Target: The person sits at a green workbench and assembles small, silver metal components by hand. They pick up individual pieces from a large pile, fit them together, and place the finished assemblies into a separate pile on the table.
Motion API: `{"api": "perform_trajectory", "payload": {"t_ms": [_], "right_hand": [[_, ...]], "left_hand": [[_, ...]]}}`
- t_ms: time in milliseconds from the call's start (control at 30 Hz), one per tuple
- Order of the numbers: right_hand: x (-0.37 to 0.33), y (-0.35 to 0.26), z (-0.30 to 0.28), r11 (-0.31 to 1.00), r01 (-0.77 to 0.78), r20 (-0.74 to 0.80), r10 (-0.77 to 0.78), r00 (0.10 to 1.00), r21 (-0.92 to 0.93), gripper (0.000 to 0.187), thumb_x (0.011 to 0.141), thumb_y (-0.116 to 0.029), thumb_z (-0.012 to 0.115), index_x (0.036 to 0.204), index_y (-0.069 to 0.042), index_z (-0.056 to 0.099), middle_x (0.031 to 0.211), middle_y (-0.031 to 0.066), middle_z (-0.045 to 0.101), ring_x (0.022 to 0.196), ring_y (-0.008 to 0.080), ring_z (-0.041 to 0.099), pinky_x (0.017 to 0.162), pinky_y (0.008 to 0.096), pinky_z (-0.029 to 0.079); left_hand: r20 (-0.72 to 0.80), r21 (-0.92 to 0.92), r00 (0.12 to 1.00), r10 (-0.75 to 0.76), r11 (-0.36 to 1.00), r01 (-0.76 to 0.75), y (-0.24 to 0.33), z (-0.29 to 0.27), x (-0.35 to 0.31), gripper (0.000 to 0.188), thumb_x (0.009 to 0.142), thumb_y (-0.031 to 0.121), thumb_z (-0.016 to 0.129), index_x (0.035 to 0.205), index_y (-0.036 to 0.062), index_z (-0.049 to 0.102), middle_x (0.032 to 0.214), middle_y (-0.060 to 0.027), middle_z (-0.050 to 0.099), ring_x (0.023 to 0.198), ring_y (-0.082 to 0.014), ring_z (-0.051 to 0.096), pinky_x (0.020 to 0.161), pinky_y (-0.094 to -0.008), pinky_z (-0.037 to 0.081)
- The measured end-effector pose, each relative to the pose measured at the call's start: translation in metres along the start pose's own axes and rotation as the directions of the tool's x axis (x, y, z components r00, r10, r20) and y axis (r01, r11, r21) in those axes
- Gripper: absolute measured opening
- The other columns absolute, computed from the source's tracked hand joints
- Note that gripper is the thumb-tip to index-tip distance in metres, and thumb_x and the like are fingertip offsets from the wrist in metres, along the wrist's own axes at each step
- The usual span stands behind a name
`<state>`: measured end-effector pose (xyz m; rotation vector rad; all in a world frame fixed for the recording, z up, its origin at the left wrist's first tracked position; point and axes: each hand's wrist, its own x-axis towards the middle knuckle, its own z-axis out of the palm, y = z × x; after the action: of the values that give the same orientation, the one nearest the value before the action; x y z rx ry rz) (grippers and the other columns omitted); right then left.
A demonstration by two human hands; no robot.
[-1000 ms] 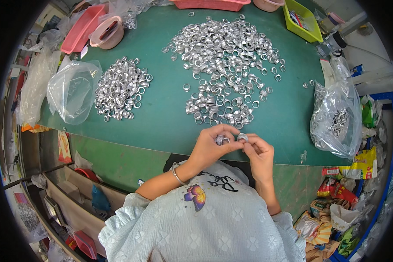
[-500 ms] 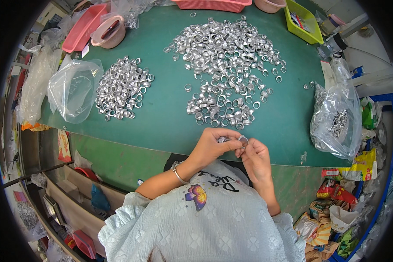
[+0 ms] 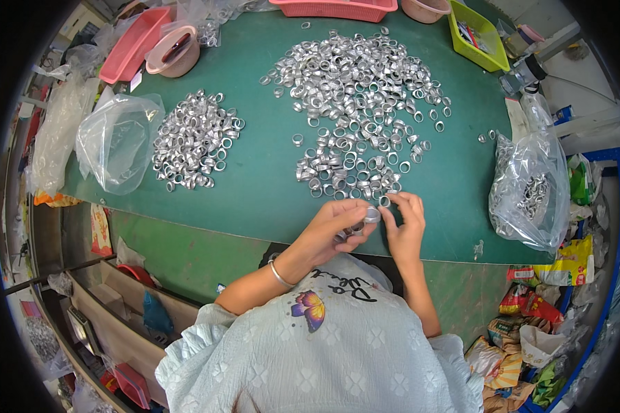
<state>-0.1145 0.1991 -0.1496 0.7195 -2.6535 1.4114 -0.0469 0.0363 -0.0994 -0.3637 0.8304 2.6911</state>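
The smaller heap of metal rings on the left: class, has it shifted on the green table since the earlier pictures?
No. The smaller heap of rings lies in the same spot on the green table, beside the clear plastic bag, as before.

The left hand [image 3: 332, 229] hides part of the small metal rings [image 3: 365, 219] its fingers pinch.

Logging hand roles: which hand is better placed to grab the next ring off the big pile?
Probably the right hand: its fingertips sit beside the near edge of the large ring pile. The left hand is curled around rings it already holds.
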Motion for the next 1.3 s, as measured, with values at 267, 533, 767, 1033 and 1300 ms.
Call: {"api": "perform_trajectory", "payload": {"t_ms": [267, 533, 767, 1033, 1300], "right_hand": [[-0.001, -0.016, -0.025, -0.009, -0.536, 0.52, 0.254, 0.815, 0.844, 0.028, 0.09, -0.013, 0.051, 0.114, 0.003, 0.052, 0.097, 0.0105, 0.061, 0.084, 0.014, 0.055, 0.073, 0.0251, 0.043], [-0.011, -0.028, -0.023, -0.116, -0.582, 0.592, 0.219, 0.776, 0.805, 0.029, 0.093, -0.022, 0.049, 0.108, 0.002, 0.054, 0.09, 0.0079, 0.06, 0.082, 0.0156, 0.056, 0.073, 0.0271, 0.043], [-0.017, -0.033, -0.017, 0.079, -0.531, 0.505, 0.221, 0.835, 0.843, 0.021, 0.089, -0.007, 0.053, 0.108, 0.003, 0.053, 0.098, 0.0084, 0.06, 0.093, 0.0146, 0.056, 0.085, 0.0282, 0.043], [-0.014, -0.045, -0.022, 0.306, -0.475, 0.397, 0.284, 0.873, 0.825, 0.027, 0.085, 0.002, 0.055, 0.113, 0.004, 0.052, 0.098, 0.0065, 0.058, 0.093, 0.0134, 0.055, 0.085, 0.0261, 0.042], [-0.011, -0.05, -0.023, 0.453, -0.392, 0.301, 0.26, 0.917, 0.801, 0.027, 0.085, 0.003, 0.054, 0.112, 0.005, 0.054, 0.091, 0.0042, 0.054, 0.085, 0.0125, 0.054, 0.08, 0.0253, 0.042]], "left_hand": [[0.059, 0.024, 0.996, 0.06, 0.998, -0.061, -0.005, -0.012, 0.006, 0.033, 0.093, 0.028, 0.044, 0.08, 0.0016, 0.057, 0.068, -0.0105, 0.055, 0.047, -0.0076, 0.041, 0.035, -0.0198, 0.026], [-0.051, 0.669, 0.909, 0.414, 0.69, -0.277, -0.008, 0.009, 0.005, 0.035, 0.075, 0.003, 0.069, 0.109, 0.0023, 0.062, 0.068, 0.0031, 0.05, 0.059, -0.0031, 0.043, 0.051, -0.0176, 0.035], [0.095, 0.766, 0.912, 0.399, 0.556, -0.323, -0.008, 0.007, 0.005, 0.041, 0.068, 0.006, 0.075, 0.107, 0.0036, 0.063, 0.071, 0.0005, 0.054, 0.069, -0.0072, 0.048, 0.066, -0.0231, 0.042], [0.018, 0.605, 0.967, 0.254, 0.767, -0.213, -0.008, -0.002, 0.008, 0.022, 0.081, 0.009, 0.065, 0.101, 0.0046, 0.06, 0.074, -0.0003, 0.055, 0.06, -0.0046, 0.044, 0.047, -0.0174, 0.032], [0.054, 0.133, 0.998, 0.019, 0.991, -0.026, -0.009, -0.002, 0.008, 0.026, 0.087, 0.011, 0.055, 0.112, 0.0072, 0.051, 0.082, -0.001, 0.052, 0.056, -0.0028, 0.035, 0.043, -0.0152, 0.02]]}}
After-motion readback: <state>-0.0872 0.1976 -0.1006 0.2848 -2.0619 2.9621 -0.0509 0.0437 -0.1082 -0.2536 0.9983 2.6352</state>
